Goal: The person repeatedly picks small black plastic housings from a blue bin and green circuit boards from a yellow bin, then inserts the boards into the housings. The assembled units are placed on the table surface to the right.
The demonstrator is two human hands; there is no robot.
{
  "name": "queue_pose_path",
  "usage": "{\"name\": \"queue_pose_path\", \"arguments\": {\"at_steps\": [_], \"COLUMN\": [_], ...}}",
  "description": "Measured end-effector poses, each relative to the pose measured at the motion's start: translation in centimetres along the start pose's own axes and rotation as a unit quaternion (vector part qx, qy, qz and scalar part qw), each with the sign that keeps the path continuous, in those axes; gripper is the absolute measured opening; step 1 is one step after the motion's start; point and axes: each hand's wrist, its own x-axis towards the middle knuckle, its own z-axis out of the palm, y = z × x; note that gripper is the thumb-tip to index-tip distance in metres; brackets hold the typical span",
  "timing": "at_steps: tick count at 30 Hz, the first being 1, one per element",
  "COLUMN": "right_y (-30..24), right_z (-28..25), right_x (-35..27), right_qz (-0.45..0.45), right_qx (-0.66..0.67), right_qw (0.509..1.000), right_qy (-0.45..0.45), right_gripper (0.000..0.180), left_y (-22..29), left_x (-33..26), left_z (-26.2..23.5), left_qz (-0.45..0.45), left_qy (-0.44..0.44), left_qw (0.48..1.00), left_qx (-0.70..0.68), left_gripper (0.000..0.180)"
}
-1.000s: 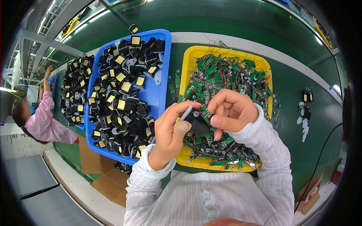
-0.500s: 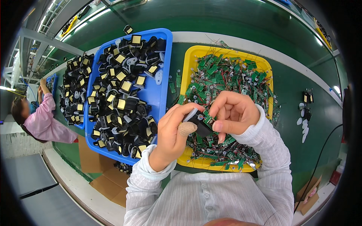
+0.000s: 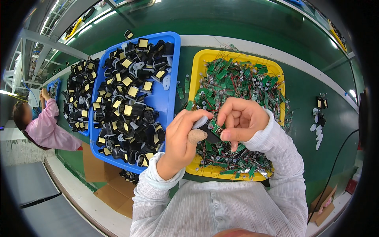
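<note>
Between my hands, above the yellow tray (image 3: 196,63), is a black plastic housing (image 3: 213,138) with a grey piece at its upper left. My left hand (image 3: 179,136) grips the housing; its thumb wears a tan finger cover (image 3: 197,136). A small green circuit board (image 3: 215,128) sits at the housing's upper right side. My right hand (image 3: 244,122) pinches the board's edge between thumb and curled fingers. Whether the board is inside the housing or only against it, I cannot tell. Many green boards with thin red and black wires fill the yellow tray below.
A blue tray (image 3: 176,51) at left holds many black housings with cream pads, with more piled beyond it. White oval pieces (image 3: 319,136) and a few black parts lie at right near a black cable (image 3: 335,158). A person in pink (image 3: 49,126) works far left.
The housing has tilted slightly in my left hand. My right hand has shifted a little, staying at the circuit board.
</note>
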Motion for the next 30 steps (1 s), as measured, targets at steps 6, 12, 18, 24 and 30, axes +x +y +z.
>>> {"name": "queue_pose_path", "arguments": {"at_steps": [6,12,18,24,30], "right_y": [0.2,0.6,1.0,1.4,1.3], "right_z": [0.1,0.2,0.6,1.7,1.5], "right_x": [0.0,0.1,-0.1,-0.2,-0.4], "right_qz": [0.042,0.062,-0.015,-0.231,-0.221], "right_qx": [-0.043,-0.043,-0.081,-0.454,-0.444], "right_qw": [0.998,0.997,0.996,0.845,0.855], "right_qy": [0.002,0.000,0.030,0.159,0.149], "right_gripper": [0.018,0.017,0.015,0.015,0.015], "left_y": [-0.1,-0.2,-0.4,-0.6,-0.8], "left_x": [0.0,0.2,0.1,0.7,0.2], "left_z": [0.0,-0.1,-0.1,0.4,0.0], "left_qz": [0.046,0.088,0.047,-0.074,-0.060], "left_qy": [0.015,0.019,0.006,-0.016,-0.054], "left_qw": [0.997,0.992,0.999,0.968,0.990], "left_qx": [0.052,0.087,0.021,-0.239,-0.119], "left_gripper": [0.030,0.027,0.032,0.041,0.043]}}
